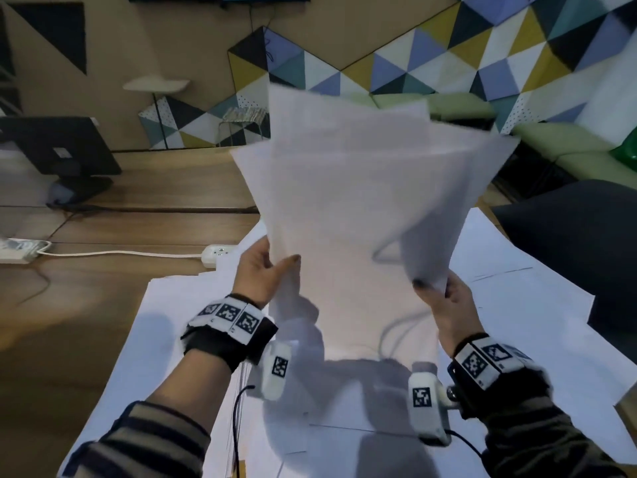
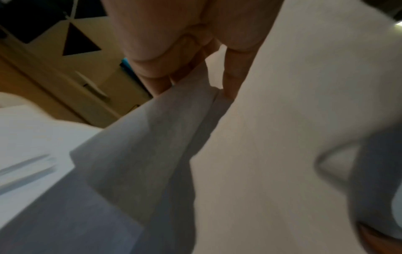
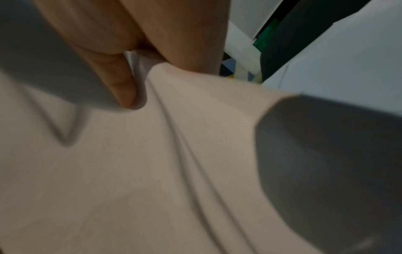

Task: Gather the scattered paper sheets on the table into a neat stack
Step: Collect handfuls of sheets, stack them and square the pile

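A bundle of several white paper sheets stands upright above the table, its top edges fanned out unevenly. My left hand grips the bundle's left edge, thumb in front. My right hand grips the right edge, where one sheet curls forward. In the left wrist view the fingers pinch the held sheets. The right wrist view shows a thumb pressed on the sheets. More white sheets lie overlapping on the wooden table below.
A white power strip with its cable lies left of the sheets. A black monitor stands at the far left. A dark chair stands at the right edge. Green seats line the patterned wall behind.
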Demonstrator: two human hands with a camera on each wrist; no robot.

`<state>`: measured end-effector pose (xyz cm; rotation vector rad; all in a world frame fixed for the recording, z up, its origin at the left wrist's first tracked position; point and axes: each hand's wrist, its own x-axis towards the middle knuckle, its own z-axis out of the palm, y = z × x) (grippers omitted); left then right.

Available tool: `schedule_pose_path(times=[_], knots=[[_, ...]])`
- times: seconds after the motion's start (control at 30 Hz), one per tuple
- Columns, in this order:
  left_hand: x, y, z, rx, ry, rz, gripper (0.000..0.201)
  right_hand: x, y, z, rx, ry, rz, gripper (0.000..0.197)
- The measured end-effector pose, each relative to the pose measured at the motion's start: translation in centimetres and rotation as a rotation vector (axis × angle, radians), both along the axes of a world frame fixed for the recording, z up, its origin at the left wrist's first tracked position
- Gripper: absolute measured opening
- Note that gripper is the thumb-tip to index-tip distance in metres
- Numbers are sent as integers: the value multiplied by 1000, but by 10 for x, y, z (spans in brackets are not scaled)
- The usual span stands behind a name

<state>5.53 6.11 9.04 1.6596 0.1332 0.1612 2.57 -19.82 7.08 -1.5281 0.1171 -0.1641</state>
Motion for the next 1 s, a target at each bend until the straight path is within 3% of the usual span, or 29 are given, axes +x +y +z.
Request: schedule_pose_path(times=[0.07, 0.17, 0.37, 0.43, 0.63, 0.77, 0.9, 1.0], knots=[[5, 1, 10, 2, -91, 25, 29, 4, 5, 9, 17, -44, -42, 23], [0, -5, 19, 10, -153, -5, 44, 3, 11, 16, 4, -62, -50, 22], [-17, -16, -1, 28, -92, -64, 67, -4, 13, 7, -150, -23, -70, 27], [-19, -19, -6, 37, -90, -73, 63, -5, 12, 5, -136, 12, -103, 27], [-21, -28, -3, 56, -113, 36, 25, -9, 17, 9, -105, -23, -108, 28], [-23, -18, -2, 14, -140, 104, 25, -14, 12, 14, 21, -67, -90, 28], [-28, -10, -4, -20, -121, 79, 47, -14, 4, 9, 19, -16, -56, 35], [-31, -18, -2, -63, -110, -22, 43, -10, 13, 17, 237, 48, 33, 31]])
